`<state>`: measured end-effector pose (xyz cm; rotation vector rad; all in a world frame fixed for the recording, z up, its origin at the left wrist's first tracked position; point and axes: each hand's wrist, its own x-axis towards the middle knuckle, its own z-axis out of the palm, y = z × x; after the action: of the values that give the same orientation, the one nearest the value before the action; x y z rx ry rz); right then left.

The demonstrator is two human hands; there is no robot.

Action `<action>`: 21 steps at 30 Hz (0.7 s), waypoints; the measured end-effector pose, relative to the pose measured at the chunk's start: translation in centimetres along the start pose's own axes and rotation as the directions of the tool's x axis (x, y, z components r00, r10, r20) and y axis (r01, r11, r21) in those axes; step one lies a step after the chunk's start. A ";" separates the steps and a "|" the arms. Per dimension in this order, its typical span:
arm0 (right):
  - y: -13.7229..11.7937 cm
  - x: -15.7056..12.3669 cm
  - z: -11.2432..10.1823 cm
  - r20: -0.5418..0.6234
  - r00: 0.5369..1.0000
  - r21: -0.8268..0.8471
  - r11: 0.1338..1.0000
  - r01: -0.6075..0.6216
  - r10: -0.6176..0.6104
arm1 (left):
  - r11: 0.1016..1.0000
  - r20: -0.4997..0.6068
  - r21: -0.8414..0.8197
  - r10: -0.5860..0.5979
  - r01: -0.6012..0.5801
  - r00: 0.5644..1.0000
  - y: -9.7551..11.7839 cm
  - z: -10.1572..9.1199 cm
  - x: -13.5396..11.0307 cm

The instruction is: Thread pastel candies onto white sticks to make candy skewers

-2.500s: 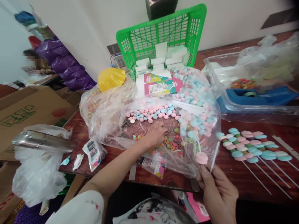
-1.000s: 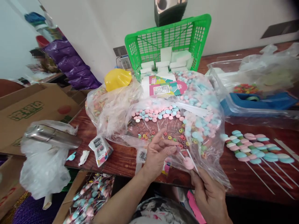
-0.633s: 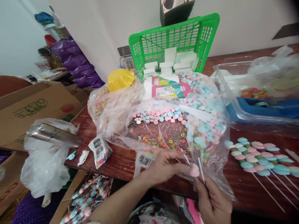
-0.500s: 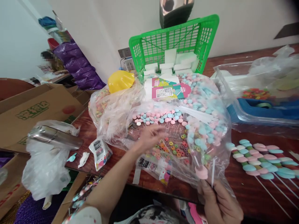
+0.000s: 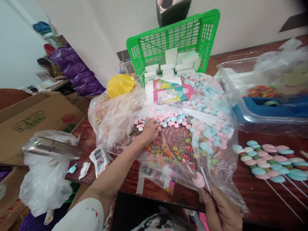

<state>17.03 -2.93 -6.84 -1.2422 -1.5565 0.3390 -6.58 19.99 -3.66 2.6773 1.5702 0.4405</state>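
Note:
My left hand [image 5: 151, 131] rests among pink, blue and white button-shaped candies [image 5: 172, 119], on clear plastic. Its fingers are bent down together; their tips, and anything between them, are hidden. At the lower right, my right hand [image 5: 220, 207] pinches thin white sticks. One stick carries a pink candy [image 5: 198, 180] near my fingertips; another white stick [image 5: 205, 179] stands beside it. Colourful ring-shaped candies [image 5: 179, 153] lie between my hands. On the right, several finished-looking candy skewers [image 5: 271, 162] lie side by side, their pieces pink, blue, white and green.
Bags of candies surround the work spot, with a yellow bowl [image 5: 120, 85] on the left one. Behind stand a printed box [image 5: 166, 91] and a green basket [image 5: 173, 35]. A clear bin [image 5: 271, 118] is at right, a steel flask [image 5: 53, 148] at left. A person sits far left.
My left hand has moved left and slightly up, down onto the button-shaped candies. The right hand, still gripping the sticks, appears a little further left and lower. The view has shifted slightly.

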 end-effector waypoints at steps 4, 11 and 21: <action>0.3 -0.1 0.1 -0.012 0.997 -0.005 0.997 0.074 -0.074 | 1.000 -0.004 -0.017 -0.003 0.003 1.000 0.7 -0.1 -0.4; -0.5 0.4 0.3 -0.049 0.997 0.009 0.998 0.055 -0.054 | 0.841 -0.008 -0.523 -0.170 0.141 0.985 4.8 -2.0 -2.6; -1.7 0.5 -0.3 0.008 1.000 -0.001 1.000 -0.013 0.013 | -0.276 0.431 -0.895 -0.328 0.351 0.840 12.4 -4.3 -7.4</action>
<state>16.43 -3.28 -5.21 -1.2537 -1.5561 0.3516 -0.48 6.89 0.56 0.8313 0.9805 1.0115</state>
